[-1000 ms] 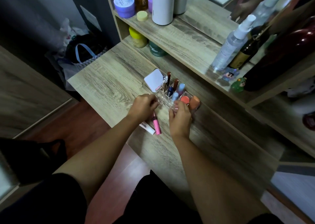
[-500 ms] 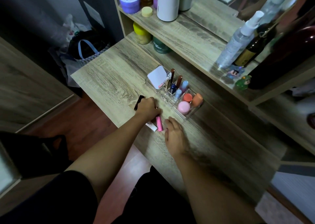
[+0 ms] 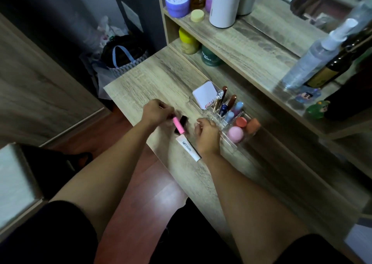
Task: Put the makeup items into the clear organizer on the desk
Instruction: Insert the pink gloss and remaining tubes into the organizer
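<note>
The left hand (image 3: 156, 111) is pinching the pink tube (image 3: 179, 125) by its tip, risking slippage, while the right hand (image 3: 207, 132) is hovering half-curled, empty, just beyond the white tube (image 3: 188, 147).

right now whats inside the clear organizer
The clear organizer holds a white compact, upright lip tubes in the slots, and a pink sponge with two orange ones in front. The right hand covers its near-left corner, so anything there is hidden.

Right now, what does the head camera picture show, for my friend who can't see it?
A person's left hand holds a pink tube over a wooden desk, while the right hand rests beside a clear organizer already holding lipsticks and sponges. A white tube and a black item lie nearby.
</note>
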Demonstrator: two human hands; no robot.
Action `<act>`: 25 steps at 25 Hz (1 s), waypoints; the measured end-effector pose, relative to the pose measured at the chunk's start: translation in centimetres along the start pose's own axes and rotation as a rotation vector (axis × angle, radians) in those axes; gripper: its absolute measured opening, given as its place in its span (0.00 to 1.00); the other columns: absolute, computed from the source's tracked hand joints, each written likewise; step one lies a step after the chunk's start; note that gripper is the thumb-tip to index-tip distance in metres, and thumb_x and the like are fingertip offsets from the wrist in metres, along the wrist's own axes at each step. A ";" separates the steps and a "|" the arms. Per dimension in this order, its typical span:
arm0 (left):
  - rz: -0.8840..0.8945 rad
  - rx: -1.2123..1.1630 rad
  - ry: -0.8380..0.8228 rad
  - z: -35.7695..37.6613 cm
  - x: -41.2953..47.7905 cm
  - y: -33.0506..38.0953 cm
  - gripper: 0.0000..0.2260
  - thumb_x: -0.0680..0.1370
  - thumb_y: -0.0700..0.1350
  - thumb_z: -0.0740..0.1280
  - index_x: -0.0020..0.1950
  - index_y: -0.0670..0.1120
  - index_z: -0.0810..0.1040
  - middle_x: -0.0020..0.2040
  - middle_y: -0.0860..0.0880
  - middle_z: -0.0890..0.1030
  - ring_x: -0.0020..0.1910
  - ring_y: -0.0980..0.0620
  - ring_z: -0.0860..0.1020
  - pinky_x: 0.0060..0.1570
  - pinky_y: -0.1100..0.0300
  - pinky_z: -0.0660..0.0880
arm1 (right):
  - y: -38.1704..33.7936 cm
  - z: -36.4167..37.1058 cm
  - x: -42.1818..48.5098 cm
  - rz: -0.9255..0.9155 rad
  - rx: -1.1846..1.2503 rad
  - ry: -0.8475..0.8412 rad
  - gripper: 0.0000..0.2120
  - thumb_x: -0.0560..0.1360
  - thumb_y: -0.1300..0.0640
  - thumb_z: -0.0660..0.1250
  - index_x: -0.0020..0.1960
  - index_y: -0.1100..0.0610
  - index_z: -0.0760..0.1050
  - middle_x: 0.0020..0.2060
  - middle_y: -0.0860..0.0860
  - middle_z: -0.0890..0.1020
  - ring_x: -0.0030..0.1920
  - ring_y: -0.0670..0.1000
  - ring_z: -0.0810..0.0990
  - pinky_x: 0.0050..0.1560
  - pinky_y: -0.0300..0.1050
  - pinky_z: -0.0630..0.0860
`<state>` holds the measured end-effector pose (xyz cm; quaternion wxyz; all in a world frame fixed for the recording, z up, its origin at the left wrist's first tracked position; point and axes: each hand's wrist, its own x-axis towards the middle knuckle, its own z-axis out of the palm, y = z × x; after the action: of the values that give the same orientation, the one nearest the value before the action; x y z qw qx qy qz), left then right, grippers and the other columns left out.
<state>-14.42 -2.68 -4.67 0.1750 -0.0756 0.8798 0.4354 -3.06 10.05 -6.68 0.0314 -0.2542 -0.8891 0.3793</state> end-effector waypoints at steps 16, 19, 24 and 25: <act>0.067 -0.213 -0.069 -1.2 1.3 1.1 0.05 0.70 0.38 0.70 0.36 0.45 0.77 0.35 0.44 0.82 0.30 0.54 0.82 0.39 0.61 0.82 | -1.9 0.9 0.8 0.200 0.480 0.183 0.11 0.69 0.62 0.73 0.51 0.57 0.80 0.43 0.53 0.85 0.43 0.54 0.84 0.45 0.44 0.81; 0.140 -0.341 -0.142 0.4 0.8 3.6 0.06 0.71 0.36 0.70 0.38 0.45 0.76 0.35 0.44 0.81 0.32 0.53 0.82 0.39 0.62 0.82 | -0.3 -1.0 -0.5 0.083 0.544 0.448 0.09 0.69 0.63 0.74 0.49 0.61 0.80 0.44 0.56 0.84 0.41 0.47 0.83 0.45 0.28 0.77; 0.256 -0.357 -0.169 3.2 0.0 6.2 0.06 0.71 0.38 0.71 0.47 0.41 0.77 0.37 0.44 0.78 0.42 0.43 0.82 0.49 0.53 0.81 | 0.6 -3.1 -0.2 -0.010 0.507 0.653 0.07 0.69 0.70 0.73 0.47 0.67 0.80 0.43 0.60 0.83 0.45 0.29 0.76 0.46 0.16 0.70; 0.304 -0.305 -0.164 3.6 -0.2 6.4 0.07 0.71 0.40 0.71 0.47 0.42 0.78 0.37 0.47 0.78 0.41 0.48 0.82 0.49 0.57 0.80 | 0.6 -3.3 -0.1 -0.021 0.480 0.649 0.07 0.68 0.70 0.73 0.46 0.68 0.80 0.43 0.61 0.83 0.46 0.29 0.76 0.46 0.15 0.69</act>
<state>-15.21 4.03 -1.90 0.1647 0.0680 0.7879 0.5895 -1.87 12.50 -4.69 0.3729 -0.3372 -0.7217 0.4759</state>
